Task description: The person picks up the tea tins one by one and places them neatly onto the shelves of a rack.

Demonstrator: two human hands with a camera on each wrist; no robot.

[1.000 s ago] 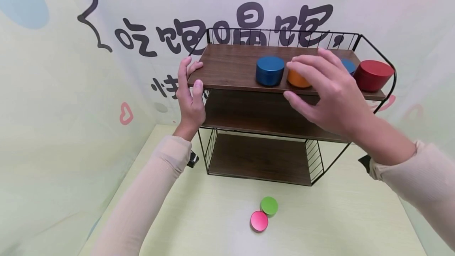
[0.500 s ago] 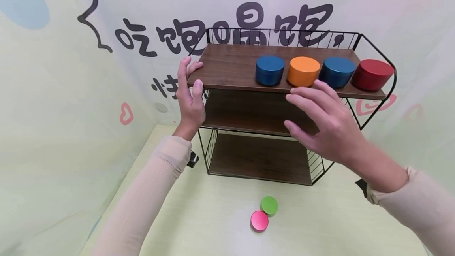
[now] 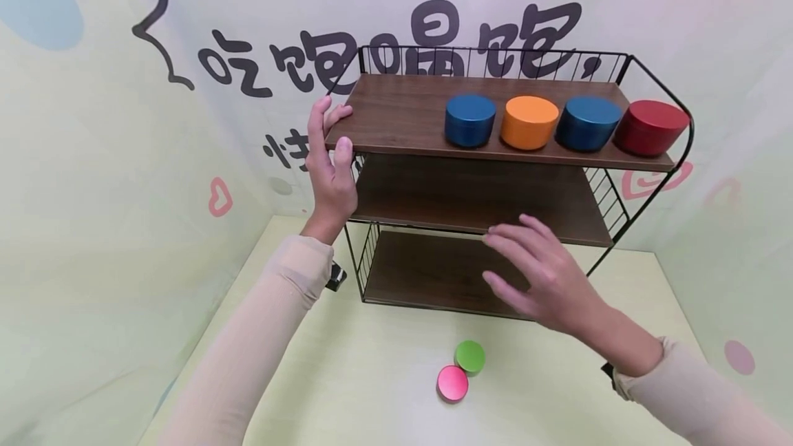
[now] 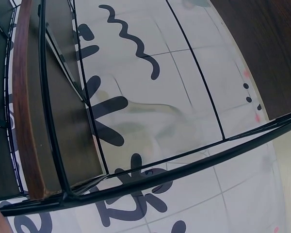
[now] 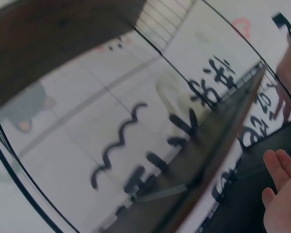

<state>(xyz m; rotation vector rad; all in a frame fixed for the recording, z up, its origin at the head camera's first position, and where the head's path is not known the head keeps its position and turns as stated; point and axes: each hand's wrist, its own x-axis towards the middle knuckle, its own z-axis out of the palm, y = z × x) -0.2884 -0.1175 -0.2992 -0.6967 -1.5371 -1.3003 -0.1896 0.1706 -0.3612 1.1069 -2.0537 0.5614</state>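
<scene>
A three-tier shelf rack [image 3: 396, 115] with dark wooden boards and a black wire frame stands in front. My left hand [image 3: 333, 171] grips the left end of its top board, thumb at the front edge. On the right part of that board sit a blue tin [image 3: 469, 121], an orange tin, another blue tin [image 3: 588, 124] and a red tin [image 3: 652, 128], side by side along the front. My right hand [image 3: 545, 281] hovers in front of the lower tiers, fingers spread and holding nothing. Below it on the table, a green tin [image 3: 470, 357] touches a pink tin [image 3: 453, 383].
The pale table [image 3: 372, 370] extends under and in front of the rack. Behind hangs a light cloth backdrop [image 3: 248, 5] with large black characters; it also closes in both sides. A wire rail [image 3: 495, 60] runs along the top tier's back.
My right hand has moved down from beside the orange tin to the level of the lower tiers, leaving all the tins on the top board in view. The left hand has kept its hold.
</scene>
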